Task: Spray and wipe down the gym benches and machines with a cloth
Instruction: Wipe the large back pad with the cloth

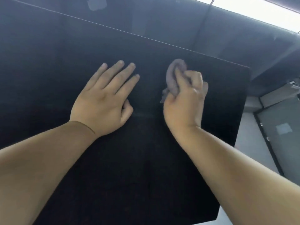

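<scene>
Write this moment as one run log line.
stage: wiping | left hand: flat on black pad | right hand: grips grey cloth on pad

You are facing a glass door in a dark frame. Above that door, dark grey panels are running across with straight seams, and higher above it a bright light strip is glowing. Just left of the door, a pale grey surface is showing.
</scene>
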Action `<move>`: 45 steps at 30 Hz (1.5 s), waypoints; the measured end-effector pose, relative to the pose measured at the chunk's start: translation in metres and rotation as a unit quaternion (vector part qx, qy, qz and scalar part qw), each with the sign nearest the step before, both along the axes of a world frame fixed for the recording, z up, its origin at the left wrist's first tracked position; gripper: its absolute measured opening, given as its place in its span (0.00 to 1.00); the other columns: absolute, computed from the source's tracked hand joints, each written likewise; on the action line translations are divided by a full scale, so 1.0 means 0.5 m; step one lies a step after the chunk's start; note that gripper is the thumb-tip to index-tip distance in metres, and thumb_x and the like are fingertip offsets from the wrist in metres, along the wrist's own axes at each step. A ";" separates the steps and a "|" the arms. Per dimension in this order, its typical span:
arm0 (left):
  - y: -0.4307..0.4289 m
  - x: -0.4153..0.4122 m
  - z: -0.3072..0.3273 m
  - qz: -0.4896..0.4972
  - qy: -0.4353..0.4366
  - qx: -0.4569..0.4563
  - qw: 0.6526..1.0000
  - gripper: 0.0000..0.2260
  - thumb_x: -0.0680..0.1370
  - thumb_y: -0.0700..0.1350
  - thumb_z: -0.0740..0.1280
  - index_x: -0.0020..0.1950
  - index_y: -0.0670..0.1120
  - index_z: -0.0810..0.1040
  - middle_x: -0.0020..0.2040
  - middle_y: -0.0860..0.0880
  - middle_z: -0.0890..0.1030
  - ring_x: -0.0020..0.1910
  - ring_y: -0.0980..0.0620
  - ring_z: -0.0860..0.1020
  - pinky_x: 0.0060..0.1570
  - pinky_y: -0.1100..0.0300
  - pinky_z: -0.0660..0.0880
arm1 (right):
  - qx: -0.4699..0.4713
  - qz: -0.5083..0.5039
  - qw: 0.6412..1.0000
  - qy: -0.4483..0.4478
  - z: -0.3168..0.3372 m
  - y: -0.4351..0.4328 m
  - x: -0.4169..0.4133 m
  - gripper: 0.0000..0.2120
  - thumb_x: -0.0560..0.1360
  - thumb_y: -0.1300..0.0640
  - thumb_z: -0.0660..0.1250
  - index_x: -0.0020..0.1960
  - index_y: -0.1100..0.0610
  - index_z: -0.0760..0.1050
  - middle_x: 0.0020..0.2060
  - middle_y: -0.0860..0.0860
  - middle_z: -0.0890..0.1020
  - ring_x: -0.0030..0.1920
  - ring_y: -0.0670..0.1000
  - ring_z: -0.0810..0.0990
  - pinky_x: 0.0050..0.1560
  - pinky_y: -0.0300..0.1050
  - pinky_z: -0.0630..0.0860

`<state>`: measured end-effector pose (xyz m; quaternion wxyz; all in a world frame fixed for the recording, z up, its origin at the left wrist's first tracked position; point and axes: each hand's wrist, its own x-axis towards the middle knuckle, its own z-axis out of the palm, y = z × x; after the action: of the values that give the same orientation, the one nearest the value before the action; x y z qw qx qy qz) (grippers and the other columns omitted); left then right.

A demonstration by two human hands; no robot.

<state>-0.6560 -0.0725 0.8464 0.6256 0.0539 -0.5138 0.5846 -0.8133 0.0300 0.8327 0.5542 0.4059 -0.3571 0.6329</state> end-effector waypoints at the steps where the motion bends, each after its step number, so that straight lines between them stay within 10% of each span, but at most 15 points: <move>1: 0.000 0.001 -0.001 0.002 -0.003 0.007 1.000 0.24 0.76 0.43 0.58 0.73 0.40 0.70 0.74 0.42 0.68 0.74 0.42 0.64 0.76 0.47 0.56 | 0.019 -0.012 0.998 0.052 -0.035 -0.027 0.007 0.24 0.73 0.66 0.61 0.69 0.57 0.73 0.60 0.55 0.74 0.59 0.55 0.67 0.57 0.38 0.66; 4: 0.006 0.008 -0.003 0.005 -0.031 0.047 0.998 0.28 0.76 0.45 0.59 0.75 0.38 0.64 0.76 0.41 0.65 0.76 0.42 0.61 0.77 0.49 0.53 | 0.119 -0.018 0.981 0.155 -0.112 -0.047 0.014 0.22 0.75 0.66 0.63 0.68 0.57 0.74 0.59 0.51 0.76 0.59 0.49 0.68 0.58 0.34 0.68; 9: 0.033 -0.009 -0.053 -0.011 -0.211 0.028 0.977 0.31 0.74 0.53 0.64 0.76 0.45 0.62 0.74 0.43 0.68 0.73 0.44 0.67 0.73 0.46 0.61 | 0.279 0.338 0.896 0.063 -0.089 0.047 0.015 0.21 0.76 0.64 0.63 0.61 0.42 0.67 0.51 0.43 0.81 0.50 0.41 0.81 0.46 0.39 0.79; 14: 0.111 -0.065 -0.031 -0.124 -0.157 0.079 0.977 0.14 0.73 0.51 0.59 0.57 0.50 0.69 0.46 0.47 0.79 0.44 0.46 0.76 0.35 0.46 0.77 | 0.204 0.481 0.853 0.018 -0.075 0.074 -0.009 0.18 0.69 0.54 0.58 0.58 0.47 0.72 0.46 0.45 0.82 0.48 0.45 0.82 0.44 0.44 0.80; 17: 0.167 -0.062 0.036 -0.141 -0.059 0.141 0.978 0.23 0.71 0.59 0.47 0.58 0.52 0.72 0.52 0.49 0.74 0.45 0.53 0.69 0.41 0.55 0.72 | 0.070 0.337 0.938 -0.049 -0.039 0.090 -0.040 0.15 0.71 0.50 0.58 0.56 0.47 0.73 0.55 0.44 0.78 0.56 0.46 0.76 0.59 0.49 0.76; 21: 0.173 -0.067 0.094 -0.128 0.002 0.094 0.987 0.18 0.77 0.52 0.55 0.59 0.47 0.79 0.58 0.46 0.77 0.51 0.47 0.73 0.48 0.59 0.73 | 0.107 0.097 0.989 -0.034 -0.008 0.087 -0.097 0.22 0.79 0.56 0.58 0.73 0.49 0.65 0.77 0.44 0.59 0.76 0.46 0.54 0.64 0.22 0.48; 26: 0.128 -0.130 0.077 -0.006 0.029 0.026 0.999 0.15 0.74 0.48 0.63 0.56 0.42 0.81 0.57 0.42 0.79 0.56 0.41 0.71 0.52 0.49 0.68 | 0.195 -0.090 0.976 0.017 -0.035 0.048 -0.140 0.33 0.80 0.52 0.56 0.80 0.49 0.44 0.79 0.46 0.39 0.78 0.46 0.36 0.76 0.44 0.39; 34: 0.082 -0.046 0.008 0.177 -0.236 -0.089 0.951 0.17 0.84 0.43 0.53 0.58 0.43 0.81 0.55 0.43 0.81 0.53 0.41 0.79 0.47 0.48 0.77 | 0.248 0.002 0.969 -0.012 -0.069 0.046 -0.093 0.37 0.80 0.56 0.58 0.79 0.50 0.38 0.77 0.44 0.34 0.76 0.44 0.32 0.78 0.45 0.41; 40: 0.129 -0.044 0.115 -0.056 0.020 0.033 0.998 0.18 0.82 0.51 0.55 0.61 0.45 0.79 0.59 0.47 0.78 0.60 0.49 0.70 0.60 0.58 0.67 | 0.248 0.008 0.968 0.030 -0.065 0.011 -0.034 0.38 0.78 0.58 0.58 0.79 0.51 0.38 0.77 0.44 0.33 0.74 0.41 0.29 0.78 0.46 0.38; 45: 0.040 -0.070 0.001 -0.005 -0.121 -0.052 0.991 0.12 0.75 0.33 0.61 0.49 0.41 0.83 0.49 0.44 0.82 0.51 0.44 0.77 0.59 0.52 0.70 | 0.244 -0.005 0.969 0.040 -0.084 -0.015 -0.029 0.39 0.79 0.55 0.60 0.79 0.51 0.37 0.77 0.46 0.32 0.75 0.44 0.28 0.76 0.47 0.34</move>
<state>-0.6911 -0.0523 0.8467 0.5634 -0.0520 -0.5551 0.6097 -0.8280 0.0227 0.7907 0.4550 0.5520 -0.4804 0.5074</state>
